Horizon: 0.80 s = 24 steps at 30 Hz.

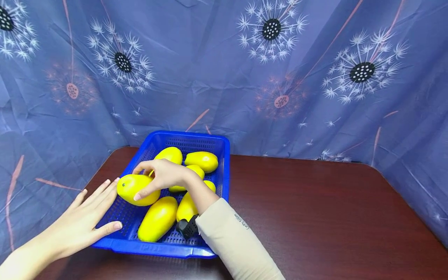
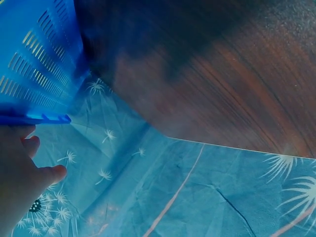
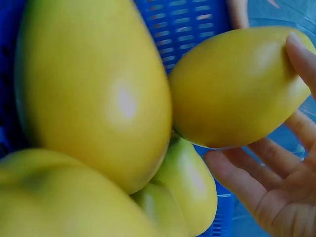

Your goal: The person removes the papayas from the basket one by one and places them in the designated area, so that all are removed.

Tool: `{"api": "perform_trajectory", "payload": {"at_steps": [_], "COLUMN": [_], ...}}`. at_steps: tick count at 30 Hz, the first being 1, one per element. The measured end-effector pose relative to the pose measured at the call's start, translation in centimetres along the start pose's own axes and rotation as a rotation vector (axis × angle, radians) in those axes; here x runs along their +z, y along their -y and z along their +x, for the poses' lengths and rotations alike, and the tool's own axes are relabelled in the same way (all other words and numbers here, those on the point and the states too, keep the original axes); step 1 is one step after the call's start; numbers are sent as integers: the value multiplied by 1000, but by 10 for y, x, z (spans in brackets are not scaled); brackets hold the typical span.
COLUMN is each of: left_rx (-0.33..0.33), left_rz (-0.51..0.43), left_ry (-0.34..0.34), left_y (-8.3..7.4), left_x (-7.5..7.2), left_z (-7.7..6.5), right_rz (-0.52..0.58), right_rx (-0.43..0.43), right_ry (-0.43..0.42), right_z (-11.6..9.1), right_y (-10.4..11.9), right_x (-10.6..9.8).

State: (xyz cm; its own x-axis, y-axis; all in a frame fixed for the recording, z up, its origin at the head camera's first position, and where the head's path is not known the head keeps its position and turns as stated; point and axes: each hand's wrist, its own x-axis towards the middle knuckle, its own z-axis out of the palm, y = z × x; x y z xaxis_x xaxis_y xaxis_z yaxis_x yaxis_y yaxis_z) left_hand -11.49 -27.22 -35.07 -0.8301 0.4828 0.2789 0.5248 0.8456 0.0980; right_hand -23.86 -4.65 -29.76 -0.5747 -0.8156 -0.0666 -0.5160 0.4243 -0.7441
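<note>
A yellow mango (image 1: 134,186) is held by my right hand (image 1: 162,175), thumb on the near side and fingers over the far side, above the left part of the blue plastic basket (image 1: 157,251). In the right wrist view the held mango (image 3: 237,84) sits beside a larger-looking mango (image 3: 94,94). My left hand (image 1: 87,217) lies with fingers extended along the basket's left edge, fingertips close to the mango's end. The left wrist view shows that hand (image 2: 22,173) just below the rim. Several other mangoes, one of them near the front (image 1: 158,218), lie in the basket.
The basket stands on a dark reddish-brown wooden table (image 1: 315,210), toward its left side. A blue curtain (image 1: 210,58) with dandelion prints hangs behind and around the table. A small black device (image 1: 188,226) sits at the right wrist, over the basket's front right.
</note>
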Motion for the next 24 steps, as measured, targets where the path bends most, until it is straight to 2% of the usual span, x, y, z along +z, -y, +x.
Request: {"api": "perform_trajectory", "payload": {"at_steps": [7, 14, 18, 24], "left_rx": [-1, 4, 11, 23], "left_rz": [-9, -1, -1, -9], "left_ry": [-12, -22, -26, -36], "left_y": [0, 0, -1, -2], "left_x": [0, 0, -1, -1], "left_z": [-2, -2, 0, 1], "right_rz": [316, 663, 757, 823], "right_rx": [161, 273, 306, 338], "right_ry": [-138, -246, -293, -332], "right_z": [-4, -10, -15, -25], "right_y": [7, 7, 5, 4], "right_x": [-6, -20, -31, -42]}}
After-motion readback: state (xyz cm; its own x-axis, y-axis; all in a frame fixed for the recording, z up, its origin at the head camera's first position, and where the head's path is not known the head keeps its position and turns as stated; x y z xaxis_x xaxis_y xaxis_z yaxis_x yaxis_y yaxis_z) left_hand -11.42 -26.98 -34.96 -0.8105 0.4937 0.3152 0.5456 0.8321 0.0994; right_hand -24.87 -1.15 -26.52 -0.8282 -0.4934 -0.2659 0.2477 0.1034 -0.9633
